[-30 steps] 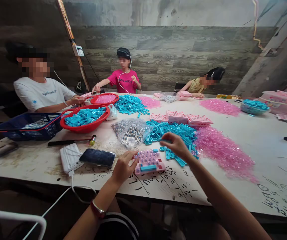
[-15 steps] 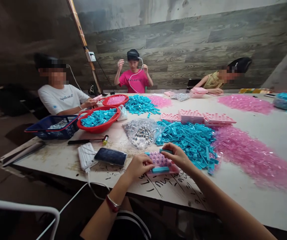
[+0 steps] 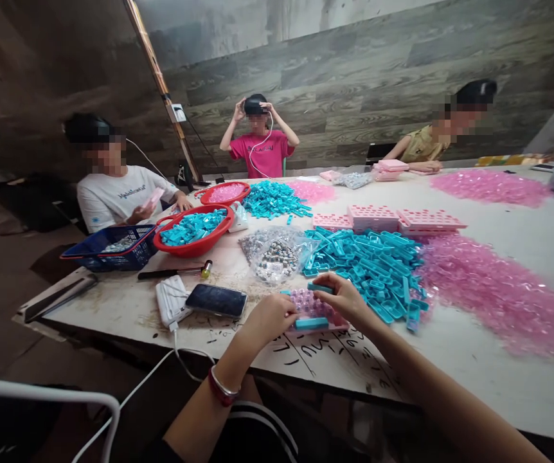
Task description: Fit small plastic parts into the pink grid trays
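Note:
In front of me on the table lies a pink tray [image 3: 339, 321] with rows of small clear pink pieces [image 3: 304, 301]. A blue plastic bar [image 3: 312, 323] rests along its near edge. My right hand [image 3: 342, 297] is closed on another blue plastic piece [image 3: 321, 287], held over the tray's far right part. At the tray's left edge is my left hand [image 3: 272, 315], fingers curled together; whatever they hold, if anything, is hidden. Just beyond my right hand spreads a heap of blue plastic pieces [image 3: 368, 263].
A clear bag of small metallic parts [image 3: 277, 257], a phone [image 3: 216, 301], a white power bank [image 3: 171, 301] and a hammer [image 3: 175, 273] lie leftward. Behind are red basins [image 3: 193, 247], a blue basket [image 3: 108, 257] and stacked pink trays [image 3: 373, 218]. Pink pieces [image 3: 493, 289] spread right. Three people sit around.
My hands stay almost in place at the tray. The person opposite has raised both hands to the headgear. The person at left now holds a pink item higher. My view has shifted slightly.

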